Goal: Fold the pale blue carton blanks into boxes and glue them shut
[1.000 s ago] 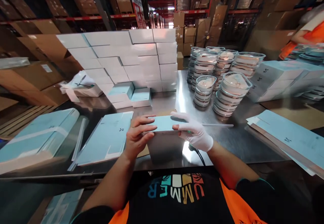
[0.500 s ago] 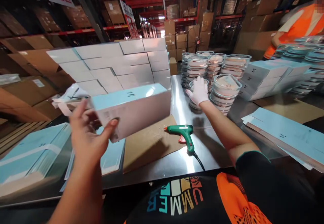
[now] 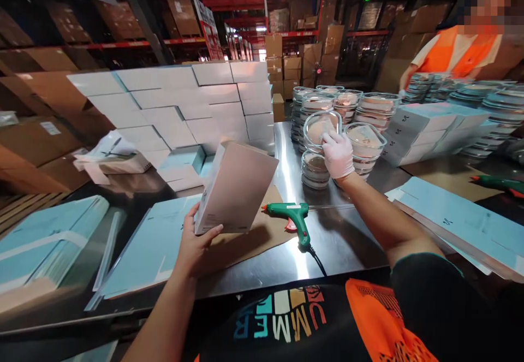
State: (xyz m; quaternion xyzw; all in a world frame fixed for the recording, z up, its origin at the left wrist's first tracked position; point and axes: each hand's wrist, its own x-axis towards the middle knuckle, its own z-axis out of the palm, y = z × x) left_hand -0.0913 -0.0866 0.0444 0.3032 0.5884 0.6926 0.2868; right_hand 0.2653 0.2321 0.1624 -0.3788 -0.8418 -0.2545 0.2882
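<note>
My bare left hand grips a white and light-blue cardboard box at its lower end, tilted up above a brown cardboard sheet. In a white glove, my right hand has its fingers on a clear glass food container, raised and tipped above a short stack of similar containers. Its fingertips are partly hidden by the glass. Between my arms lies a green hot glue gun, its orange nozzle over the cardboard sheet and its cord running toward me.
A wall of white boxes stands at the back left. More stacked glass containers and boxes line the right. Flat light-blue cartons lie at left. A co-worker in an orange vest stands beyond, and another glue gun lies far right.
My left hand has moved right and turned the box from lying lengthwise to tilted upward. My right hand has taken the top glass container and lifted it off its stack.
</note>
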